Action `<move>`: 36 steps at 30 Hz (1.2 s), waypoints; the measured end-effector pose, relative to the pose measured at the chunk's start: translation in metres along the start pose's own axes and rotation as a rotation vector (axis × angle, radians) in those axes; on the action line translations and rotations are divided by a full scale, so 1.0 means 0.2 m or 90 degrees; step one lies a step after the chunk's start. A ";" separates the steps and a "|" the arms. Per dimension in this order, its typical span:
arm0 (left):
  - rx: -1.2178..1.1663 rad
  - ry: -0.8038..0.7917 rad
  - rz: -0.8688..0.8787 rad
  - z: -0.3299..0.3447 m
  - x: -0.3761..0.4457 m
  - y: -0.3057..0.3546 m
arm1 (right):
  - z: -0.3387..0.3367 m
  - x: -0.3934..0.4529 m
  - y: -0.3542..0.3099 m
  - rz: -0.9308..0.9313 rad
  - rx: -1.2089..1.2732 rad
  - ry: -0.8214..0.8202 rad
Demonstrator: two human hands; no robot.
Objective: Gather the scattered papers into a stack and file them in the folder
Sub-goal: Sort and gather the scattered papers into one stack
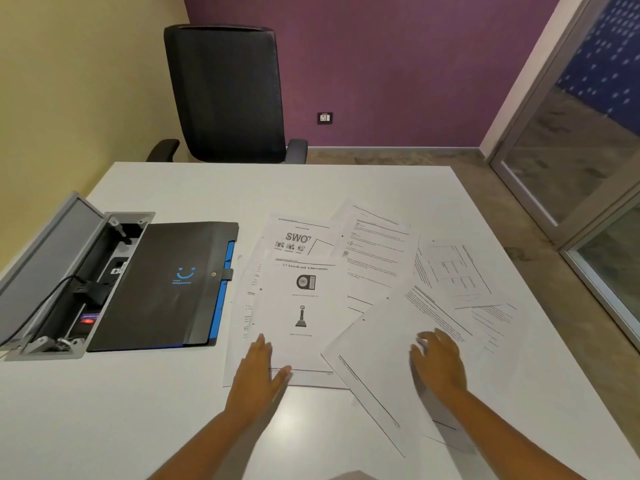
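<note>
Several printed white papers (377,268) lie fanned and overlapping across the middle and right of the white table (145,410). A closed black folder (166,285) with blue edges and a blue smiley logo lies to their left. My left hand (258,372) rests flat, fingers straight and thumb spread, on the lower edge of the "Awards and Achievements" sheet (304,306). My right hand (438,362) lies on a tilted text sheet (377,368) at the lower right, its fingers slightly bent and blurred.
An open grey cable box (69,271) with a plugged-in black adapter and cord is set in the table at the far left, touching the folder. A black office chair (228,95) stands behind the table's far edge. A glass door is on the right.
</note>
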State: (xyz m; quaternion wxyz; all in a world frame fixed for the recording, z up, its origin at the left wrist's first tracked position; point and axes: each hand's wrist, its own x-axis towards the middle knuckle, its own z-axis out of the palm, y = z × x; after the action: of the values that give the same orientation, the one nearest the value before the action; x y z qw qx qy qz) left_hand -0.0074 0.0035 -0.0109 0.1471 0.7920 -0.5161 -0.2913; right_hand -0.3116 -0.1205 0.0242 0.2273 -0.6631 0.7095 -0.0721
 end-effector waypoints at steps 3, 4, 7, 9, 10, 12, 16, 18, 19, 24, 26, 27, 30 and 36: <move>-0.072 0.105 -0.059 -0.07 0.05 0.04 | -0.03 -0.02 0.05 0.114 -0.036 0.019; -0.087 0.118 -0.084 -0.09 0.07 0.05 | -0.03 -0.03 0.06 0.144 -0.036 0.018; -0.163 0.124 -0.155 -0.14 0.12 0.08 | -0.03 -0.02 0.06 0.213 0.022 0.015; -0.189 0.136 -0.201 -0.16 0.15 0.10 | -0.03 0.00 0.06 0.251 0.056 0.010; -0.201 0.136 -0.221 -0.17 0.16 0.11 | -0.02 0.01 0.06 0.262 0.062 0.007; -0.254 0.128 -0.251 -0.17 0.17 0.11 | -0.02 0.03 0.06 0.275 0.061 0.006; -0.452 0.125 -0.288 -0.18 0.18 0.12 | -0.04 0.06 0.08 0.318 0.064 0.023; -0.448 0.094 -0.289 -0.18 0.18 0.13 | -0.04 0.06 0.10 0.335 0.077 0.038; -0.423 0.064 -0.272 -0.18 0.18 0.14 | -0.05 0.06 0.11 0.341 0.089 0.047; -0.375 -0.008 -0.212 -0.17 0.17 0.16 | -0.07 0.08 0.10 0.374 0.361 0.149; -0.370 -0.026 -0.216 -0.17 0.17 0.17 | -0.09 0.08 0.08 0.389 0.461 0.173; -0.363 -0.040 -0.218 -0.16 0.17 0.17 | -0.09 0.07 0.07 0.384 0.484 0.172; -0.341 -0.090 -0.235 -0.16 0.16 0.17 | -0.06 0.05 0.02 0.363 0.546 0.077; -0.397 -0.110 -0.266 -0.18 0.14 0.16 | 0.04 -0.03 -0.15 0.273 0.585 -0.167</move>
State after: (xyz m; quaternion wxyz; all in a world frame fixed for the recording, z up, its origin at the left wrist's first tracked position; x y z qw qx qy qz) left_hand 0.0002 -0.0385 0.0254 0.2746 0.7697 -0.2405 -0.5237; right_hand -0.2812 -0.1170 0.0315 0.5914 -0.3382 0.6902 -0.2441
